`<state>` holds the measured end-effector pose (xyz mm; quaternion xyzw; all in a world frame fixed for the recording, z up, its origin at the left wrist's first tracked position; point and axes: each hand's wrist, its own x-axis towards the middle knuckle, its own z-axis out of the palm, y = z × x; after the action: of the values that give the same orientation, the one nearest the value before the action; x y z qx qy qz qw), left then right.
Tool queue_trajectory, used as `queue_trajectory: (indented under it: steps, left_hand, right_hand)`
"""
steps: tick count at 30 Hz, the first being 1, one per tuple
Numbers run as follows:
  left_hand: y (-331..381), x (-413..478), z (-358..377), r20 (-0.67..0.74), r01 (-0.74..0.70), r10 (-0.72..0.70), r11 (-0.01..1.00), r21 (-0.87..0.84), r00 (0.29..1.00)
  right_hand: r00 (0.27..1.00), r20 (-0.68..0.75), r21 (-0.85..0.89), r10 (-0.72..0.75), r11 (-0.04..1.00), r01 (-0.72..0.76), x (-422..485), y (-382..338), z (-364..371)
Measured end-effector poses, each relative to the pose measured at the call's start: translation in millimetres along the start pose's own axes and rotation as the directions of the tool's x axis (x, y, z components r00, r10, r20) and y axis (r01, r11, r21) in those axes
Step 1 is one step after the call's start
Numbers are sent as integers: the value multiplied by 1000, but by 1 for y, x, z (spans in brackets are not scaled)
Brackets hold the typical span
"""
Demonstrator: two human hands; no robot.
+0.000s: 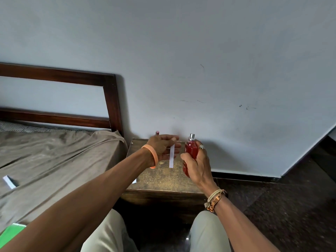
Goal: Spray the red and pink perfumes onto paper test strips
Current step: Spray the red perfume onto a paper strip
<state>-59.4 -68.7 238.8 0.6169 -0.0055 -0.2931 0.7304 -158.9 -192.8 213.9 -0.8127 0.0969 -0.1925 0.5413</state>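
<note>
My right hand grips the red perfume bottle upright above the small wooden bedside table; its silver spray nozzle is bare and sticks out at the top. My left hand pinches a white paper test strip that hangs down, just left of the bottle. Behind my left hand, only the top of the pink perfume bottle shows at the table's back edge by the wall.
A bed with a grey-brown sheet and a dark wooden headboard lies to the left. A white strip rests on the sheet, another white scrap at the table's left edge. A green object sits bottom left. Dark floor lies to the right.
</note>
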Motion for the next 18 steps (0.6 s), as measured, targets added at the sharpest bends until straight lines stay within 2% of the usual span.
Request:
queue_trajectory:
  steps: [4,11,18]
  left_hand:
    - [-24,9,-2,102,40,-44,998,46,994]
    - [-69,48,12,54,85,-88,995,59,995]
    - [-116,94,40,3,176,-176,984,32,984]
  right_hand:
    - [995,95,-24,-21,999,24,1,21,-3]
    - [985,148,-150,93,986,-70,8,77,-14]
    - [960,15,-196,281,942,-273,26,137,-21]
